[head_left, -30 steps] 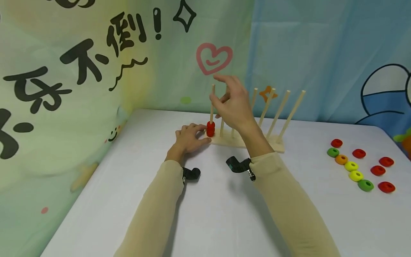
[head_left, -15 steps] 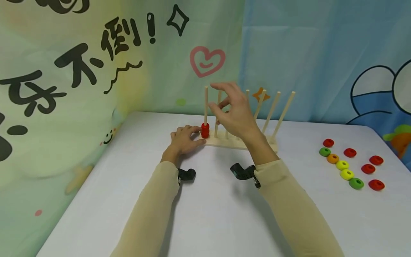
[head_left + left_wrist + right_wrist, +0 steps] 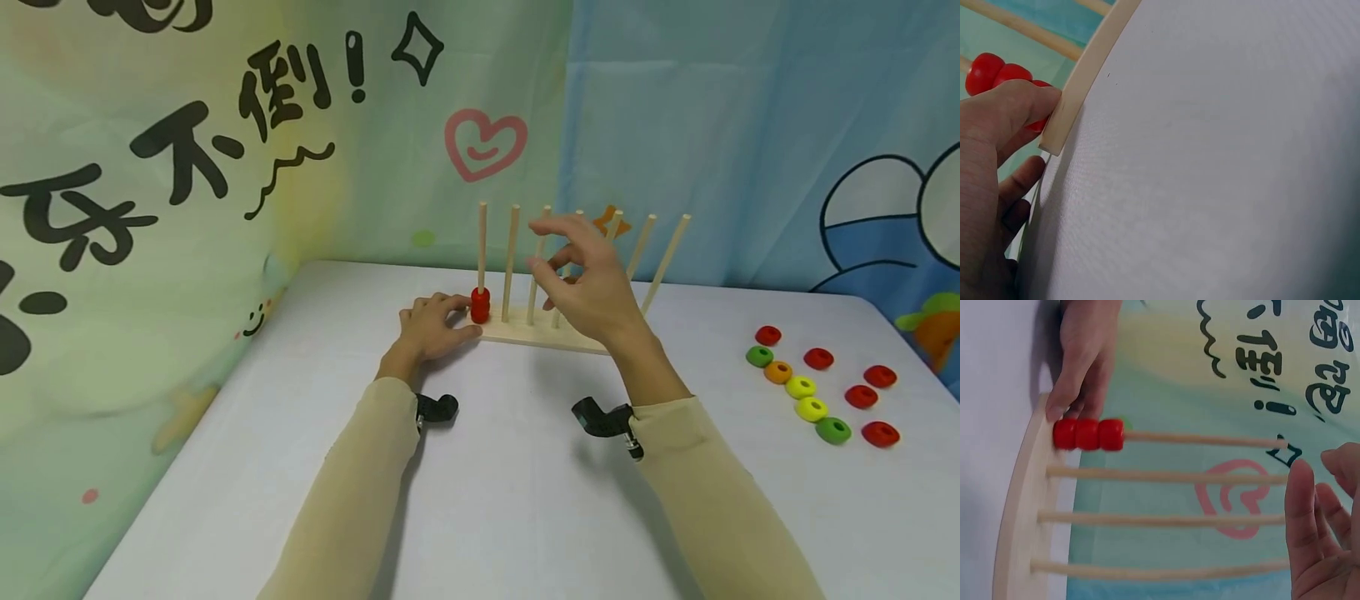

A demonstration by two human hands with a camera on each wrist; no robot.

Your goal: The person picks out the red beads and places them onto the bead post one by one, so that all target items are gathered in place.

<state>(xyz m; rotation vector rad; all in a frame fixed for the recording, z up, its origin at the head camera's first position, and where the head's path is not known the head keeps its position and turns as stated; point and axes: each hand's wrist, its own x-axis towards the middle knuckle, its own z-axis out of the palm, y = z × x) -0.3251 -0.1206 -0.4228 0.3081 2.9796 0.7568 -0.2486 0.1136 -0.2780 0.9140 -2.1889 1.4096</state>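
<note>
Three beads are threaded on leftmost peg of peg rack; loose beads are scattered on table to its right.

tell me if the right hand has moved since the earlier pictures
Yes: in the head view, the right hand has moved rightward along the rack, away from the stacked red beads, and the second peg from the left is now uncovered.
</note>
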